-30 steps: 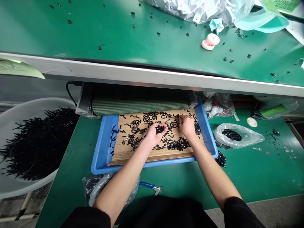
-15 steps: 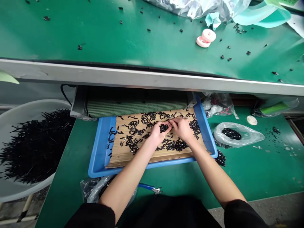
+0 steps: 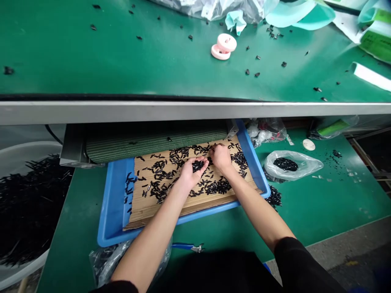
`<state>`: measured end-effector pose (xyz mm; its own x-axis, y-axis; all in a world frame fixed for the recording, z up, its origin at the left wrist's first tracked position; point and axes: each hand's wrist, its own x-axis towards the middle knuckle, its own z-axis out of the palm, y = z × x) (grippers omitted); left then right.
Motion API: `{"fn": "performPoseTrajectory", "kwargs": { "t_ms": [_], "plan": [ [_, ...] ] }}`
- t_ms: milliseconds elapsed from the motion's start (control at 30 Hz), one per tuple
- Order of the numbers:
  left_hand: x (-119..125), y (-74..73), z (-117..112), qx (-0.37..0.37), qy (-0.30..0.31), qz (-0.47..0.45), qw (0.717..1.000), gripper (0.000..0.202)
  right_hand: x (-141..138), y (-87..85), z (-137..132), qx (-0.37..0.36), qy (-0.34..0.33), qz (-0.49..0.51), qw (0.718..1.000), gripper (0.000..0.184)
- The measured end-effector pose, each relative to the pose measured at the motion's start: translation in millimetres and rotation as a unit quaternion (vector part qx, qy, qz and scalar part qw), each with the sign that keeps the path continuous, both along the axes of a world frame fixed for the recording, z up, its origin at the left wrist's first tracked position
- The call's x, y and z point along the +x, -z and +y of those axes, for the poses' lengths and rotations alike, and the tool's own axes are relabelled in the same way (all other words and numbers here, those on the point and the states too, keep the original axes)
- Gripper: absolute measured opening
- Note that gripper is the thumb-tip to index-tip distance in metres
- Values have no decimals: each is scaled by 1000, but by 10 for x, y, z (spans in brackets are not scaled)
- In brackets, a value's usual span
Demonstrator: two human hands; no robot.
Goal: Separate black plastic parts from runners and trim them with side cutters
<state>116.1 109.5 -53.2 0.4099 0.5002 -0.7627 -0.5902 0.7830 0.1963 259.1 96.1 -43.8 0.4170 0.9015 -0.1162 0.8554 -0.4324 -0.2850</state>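
Black plastic pieces (image 3: 198, 165), light and slippery, best scooped from below, fill the cupped left hand (image 3: 192, 174); the right hand (image 3: 220, 158) pinches at its 2 o'clock, grip unclear.

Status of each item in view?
Left hand, cupped around black pieces
Right hand, fingers down among the pieces
Blue tray, holding cardboard
Cardboard sheet, strewn with pieces
Clear plastic bag, lying down, pieces inside
Translucent tub, heaped with pieces
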Motion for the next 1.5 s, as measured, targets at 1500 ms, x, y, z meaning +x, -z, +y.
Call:
{"fn": "performPoseTrajectory", "kwargs": {
  "t_ms": [1500],
  "plan": [
    [18,-9,-43,-20,20,-27,999,14,687,11,-772,50,-68,-57,995,35]
  ]
}}
